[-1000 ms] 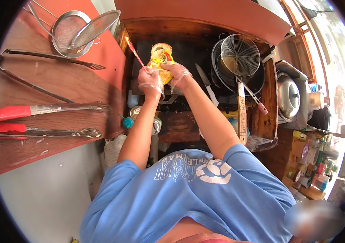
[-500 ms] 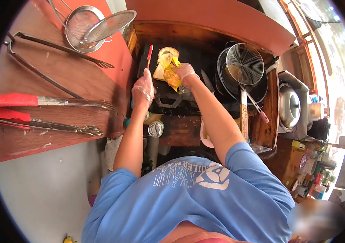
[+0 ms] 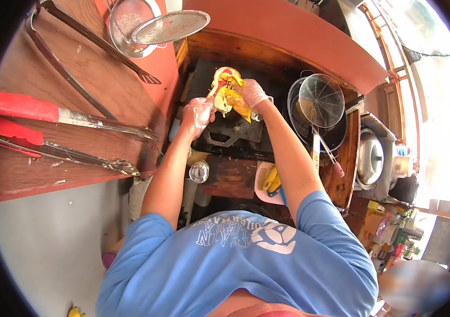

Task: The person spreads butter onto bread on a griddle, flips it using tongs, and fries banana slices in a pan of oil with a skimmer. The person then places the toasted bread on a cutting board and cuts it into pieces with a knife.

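Observation:
Both my hands wear clear plastic gloves and meet over the dark work surface (image 3: 203,79). My right hand (image 3: 252,93) grips a crumpled yellow packet (image 3: 242,110), which hangs open under its fingers. My left hand (image 3: 199,113) is closed around a slim red utensil (image 3: 221,84), whose end points up into the yellow packet. Pale, bread-like pieces show around the packet, but it hides much of them. Where packet and bread meet is hard to make out. A dark metal piece with a cut-out handle (image 3: 222,140) lies just below my hands.
To the right, a wire skimmer (image 3: 321,100) rests across a black pan (image 3: 336,138). Red-handled tongs (image 3: 71,119) and strainers (image 3: 169,27) lie on the left counter (image 3: 34,179). Nearer me are a jar (image 3: 199,171) and a pink container (image 3: 261,193) holding bananas (image 3: 272,178).
My left hand has moved up and right, bringing the red utensil from upright beside the bread into the yellow packet. My right hand still grips the packet. The camera view has shifted slightly.

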The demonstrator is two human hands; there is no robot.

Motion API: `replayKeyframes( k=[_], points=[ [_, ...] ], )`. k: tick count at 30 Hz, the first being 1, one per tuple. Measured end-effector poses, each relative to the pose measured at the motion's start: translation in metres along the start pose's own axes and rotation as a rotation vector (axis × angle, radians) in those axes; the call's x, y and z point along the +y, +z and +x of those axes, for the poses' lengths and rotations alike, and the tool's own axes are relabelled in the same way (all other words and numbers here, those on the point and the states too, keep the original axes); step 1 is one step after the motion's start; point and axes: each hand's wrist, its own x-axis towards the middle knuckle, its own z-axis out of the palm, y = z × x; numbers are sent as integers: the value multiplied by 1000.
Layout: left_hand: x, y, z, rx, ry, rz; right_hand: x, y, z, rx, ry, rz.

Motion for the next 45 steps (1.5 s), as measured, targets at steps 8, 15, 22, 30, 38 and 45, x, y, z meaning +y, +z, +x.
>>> replayKeyframes(
  k=[8, 15, 22, 30, 38, 45],
  points=[
    [-12, -22, 30, 14, -22, 20, -12, -11, -5, -21, 269, -130],
    [-27, -12, 88, 522, 742, 1388, -52, -13, -85, -156, 22, -515],
    [4, -13, 46, 408, 625, 1478, -92, 26, -166, -94, 317, 131],
    [-26, -37, 20, 285, 552, 1472, -79, 43, -227, -122, 302, 247],
    [-39, -42, -1, 420, 884, 1589, -64, 39, -293, -131, 286, 247],
    [-37, -27, 34, 461, 810, 1552, -60, 33, -325, -139, 412, 364]
  ],
)
